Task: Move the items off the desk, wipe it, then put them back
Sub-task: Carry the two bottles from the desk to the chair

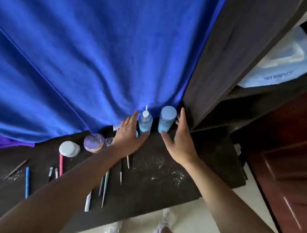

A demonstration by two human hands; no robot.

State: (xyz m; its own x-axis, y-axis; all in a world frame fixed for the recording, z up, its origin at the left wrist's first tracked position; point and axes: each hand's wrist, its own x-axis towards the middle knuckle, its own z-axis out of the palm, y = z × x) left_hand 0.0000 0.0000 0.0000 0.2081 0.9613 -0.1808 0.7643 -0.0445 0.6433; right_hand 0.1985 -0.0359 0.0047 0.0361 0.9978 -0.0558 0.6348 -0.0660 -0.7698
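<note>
reaching in with both hands spread wide, nothing held yet. left hand [128,132] open beside the nozzle bottle [145,122], fingers along its far-left flank, thumb near its base; contact not certain. right hand [178,139] open around the capped blue jar [166,119], fingers up its right side, thumb close to its foot. bottle and jar upright, just beside each other between the two hands, backed against the blue cloth [79,46] and the dark cabinet side [226,57].

outward, left of the left hand: clear lidded pot [93,142], white round pad [69,149], then pens and thin tools, incl. pink pen [61,164] and blue pen [27,181], lying loose on the worktop [158,188]. white specks of dust nearer than the right hand.

judgement: clearing stage, early. close each hand low on the body, lift straight up; nozzle bottle is tall and narrow, likely to tip if nudged. keep both clear of the cloth folds.
</note>
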